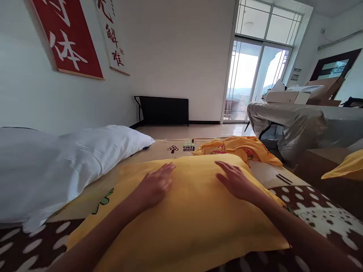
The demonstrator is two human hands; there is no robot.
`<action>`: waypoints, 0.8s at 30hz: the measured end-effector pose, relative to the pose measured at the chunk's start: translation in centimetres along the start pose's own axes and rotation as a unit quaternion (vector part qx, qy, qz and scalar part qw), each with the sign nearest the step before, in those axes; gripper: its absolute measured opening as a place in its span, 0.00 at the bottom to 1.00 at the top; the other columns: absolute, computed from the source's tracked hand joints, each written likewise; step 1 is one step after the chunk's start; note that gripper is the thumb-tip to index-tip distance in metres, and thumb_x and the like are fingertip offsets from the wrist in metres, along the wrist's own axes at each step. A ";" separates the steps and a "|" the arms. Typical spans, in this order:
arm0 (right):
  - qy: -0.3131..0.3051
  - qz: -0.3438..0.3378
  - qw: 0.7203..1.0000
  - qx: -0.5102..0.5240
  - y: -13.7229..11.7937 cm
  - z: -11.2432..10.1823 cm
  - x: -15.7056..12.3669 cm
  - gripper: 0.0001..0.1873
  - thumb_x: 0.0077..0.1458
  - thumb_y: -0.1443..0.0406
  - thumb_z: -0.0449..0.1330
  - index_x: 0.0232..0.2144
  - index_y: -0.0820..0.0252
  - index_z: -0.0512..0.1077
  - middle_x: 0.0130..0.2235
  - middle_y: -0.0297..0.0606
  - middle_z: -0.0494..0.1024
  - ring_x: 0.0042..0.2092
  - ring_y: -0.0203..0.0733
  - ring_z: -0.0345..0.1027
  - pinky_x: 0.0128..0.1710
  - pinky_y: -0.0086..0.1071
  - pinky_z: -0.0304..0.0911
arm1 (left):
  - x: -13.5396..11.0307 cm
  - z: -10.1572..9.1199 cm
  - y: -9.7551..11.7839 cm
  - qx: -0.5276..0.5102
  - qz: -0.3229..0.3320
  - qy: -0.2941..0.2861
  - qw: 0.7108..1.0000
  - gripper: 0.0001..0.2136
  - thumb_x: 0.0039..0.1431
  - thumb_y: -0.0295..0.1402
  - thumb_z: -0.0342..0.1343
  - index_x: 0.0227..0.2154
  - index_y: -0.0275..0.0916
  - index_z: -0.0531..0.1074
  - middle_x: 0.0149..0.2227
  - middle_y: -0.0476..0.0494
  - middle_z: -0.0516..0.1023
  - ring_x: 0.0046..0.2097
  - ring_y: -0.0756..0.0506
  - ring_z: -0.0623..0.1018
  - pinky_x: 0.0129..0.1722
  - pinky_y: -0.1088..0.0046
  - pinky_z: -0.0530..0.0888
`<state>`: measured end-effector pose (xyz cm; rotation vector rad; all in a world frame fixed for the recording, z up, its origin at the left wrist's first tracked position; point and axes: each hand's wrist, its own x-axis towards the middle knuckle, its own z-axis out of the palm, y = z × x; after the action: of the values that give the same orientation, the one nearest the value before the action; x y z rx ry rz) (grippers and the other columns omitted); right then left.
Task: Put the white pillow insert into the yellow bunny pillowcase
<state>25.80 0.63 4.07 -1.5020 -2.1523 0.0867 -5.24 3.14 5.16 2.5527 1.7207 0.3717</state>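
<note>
Pillow, rectangular, yellow cloth (195, 217) — flat on brown-and-cream patterned blanket (314, 215), between the forearms, which hide parts of it. Left hand (159, 183) blurred, fingers extended; right hand (232, 179) spread, thumb apart. Both over its upper face; contact cannot be told. Crumpled orange printed cloth (241, 145) just beyond; plump white pillow (93, 155) left; plastic-draped table (286, 113) right.

One left hand (157, 183) and one right hand (235, 180) show mid-frame, with one yellow pillow (195, 211). At left is at least one white pillow (93, 155); at upper left, two scrolls (75, 41); right of centre, one bunched orange cloth (232, 146); at the right edge, one yellow fabric piece (348, 166).
</note>
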 end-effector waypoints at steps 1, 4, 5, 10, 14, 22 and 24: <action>-0.020 -0.025 0.999 -0.007 -2.0 0.9 1.9 0.28 0.62 0.54 0.41 0.61 0.57 0.58 0.63 0.42 0.60 0.64 0.45 0.52 0.61 0.45 0.47 | 1.8 0.5 2.4 0.027 0.012 -0.009 1.000 0.28 0.59 0.35 0.32 0.63 0.35 0.53 0.66 0.44 0.52 0.66 0.44 0.53 0.63 0.57 0.55; -0.063 -0.038 0.997 -0.025 -3.4 3.7 5.6 0.26 0.64 0.56 0.40 0.58 0.57 0.62 0.62 0.43 0.61 0.64 0.43 0.51 0.61 0.45 0.45 | 5.3 2.3 5.3 0.037 -0.002 -0.007 0.999 0.27 0.62 0.39 0.31 0.61 0.36 0.56 0.66 0.43 0.53 0.67 0.45 0.53 0.64 0.55 0.52; -0.071 -0.034 0.996 -0.030 -2.5 4.4 6.1 0.25 0.64 0.55 0.40 0.58 0.57 0.62 0.62 0.42 0.61 0.64 0.43 0.50 0.62 0.45 0.44 | 5.7 2.9 4.8 0.033 -0.008 -0.009 0.999 0.28 0.62 0.42 0.31 0.61 0.37 0.57 0.65 0.43 0.54 0.66 0.45 0.53 0.64 0.55 0.52; -0.042 0.059 0.997 -0.026 6.0 5.8 5.2 0.28 0.63 0.51 0.40 0.60 0.53 0.59 0.65 0.36 0.56 0.66 0.41 0.45 0.64 0.46 0.40 | 3.6 5.2 -3.9 -0.011 -0.076 0.006 0.997 0.30 0.61 0.48 0.31 0.62 0.40 0.55 0.65 0.48 0.55 0.66 0.45 0.54 0.65 0.57 0.52; 0.025 0.110 0.993 0.027 11.3 6.6 2.8 0.28 0.64 0.53 0.38 0.61 0.53 0.58 0.65 0.34 0.56 0.66 0.39 0.46 0.63 0.42 0.43 | 0.3 7.2 -10.4 -0.102 -0.170 0.075 0.977 0.32 0.59 0.48 0.29 0.60 0.36 0.57 0.64 0.45 0.58 0.65 0.44 0.57 0.65 0.61 0.53; 0.008 0.162 0.987 0.013 17.4 7.1 -3.5 0.28 0.63 0.57 0.36 0.61 0.60 0.58 0.61 0.42 0.64 0.61 0.44 0.59 0.57 0.40 0.55 | -5.2 9.2 -15.7 -0.097 -0.247 0.077 0.961 0.34 0.57 0.51 0.28 0.58 0.35 0.60 0.62 0.42 0.62 0.64 0.40 0.60 0.63 0.59 0.58; -0.041 0.183 0.982 -0.037 18.5 5.8 -4.5 0.26 0.63 0.60 0.38 0.57 0.61 0.63 0.57 0.45 0.69 0.55 0.47 0.66 0.54 0.41 0.59 | -5.5 8.0 -17.6 -0.074 -0.259 0.032 0.963 0.33 0.55 0.51 0.31 0.55 0.39 0.64 0.58 0.43 0.68 0.60 0.38 0.67 0.59 0.58 0.64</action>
<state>40.33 5.06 -8.80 -1.9552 -1.9334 0.1995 -21.39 5.67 -6.50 1.9081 2.1918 0.5269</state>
